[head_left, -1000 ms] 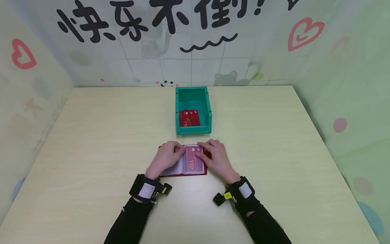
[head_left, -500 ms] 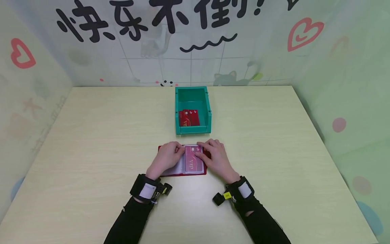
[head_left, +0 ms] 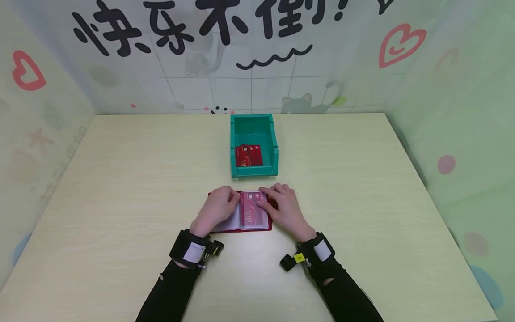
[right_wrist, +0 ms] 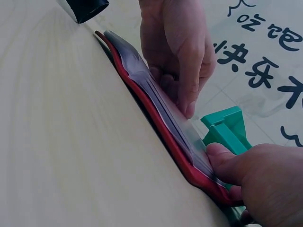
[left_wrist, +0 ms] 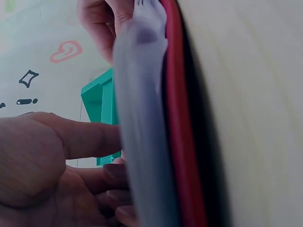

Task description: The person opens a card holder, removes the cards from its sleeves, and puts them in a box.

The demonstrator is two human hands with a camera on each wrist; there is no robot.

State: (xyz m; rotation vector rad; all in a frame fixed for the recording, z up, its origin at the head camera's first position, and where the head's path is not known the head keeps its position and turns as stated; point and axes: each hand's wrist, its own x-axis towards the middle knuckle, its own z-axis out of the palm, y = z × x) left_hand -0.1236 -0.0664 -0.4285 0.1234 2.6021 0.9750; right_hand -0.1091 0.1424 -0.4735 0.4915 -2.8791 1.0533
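Note:
A red card holder (head_left: 241, 228) with clear sleeves (left_wrist: 139, 118) lies open on the table, just before me. A red VIP card (head_left: 252, 211) sits in its top sleeve. My left hand (head_left: 215, 209) lies on the holder's left half, its curled fingertips gripping the sleeves' edge (left_wrist: 116, 170). My right hand (head_left: 283, 209) holds the right half, thumb (right_wrist: 222, 163) pressed on the sleeve edge and a finger on the card. In the right wrist view my left hand (right_wrist: 177, 52) bears down on the fanned sleeves of the card holder (right_wrist: 156, 118).
A green plastic bin (head_left: 253, 121) stands just beyond the holder with red cards (head_left: 248, 155) lying in it; the bin (right_wrist: 227, 125) also shows past the holder. The pale wooden table (head_left: 120, 179) is walled in by printed panels on three sides.
The sleeve with the VIP card has shifted slightly left under my fingers. Both hands stay on the holder.

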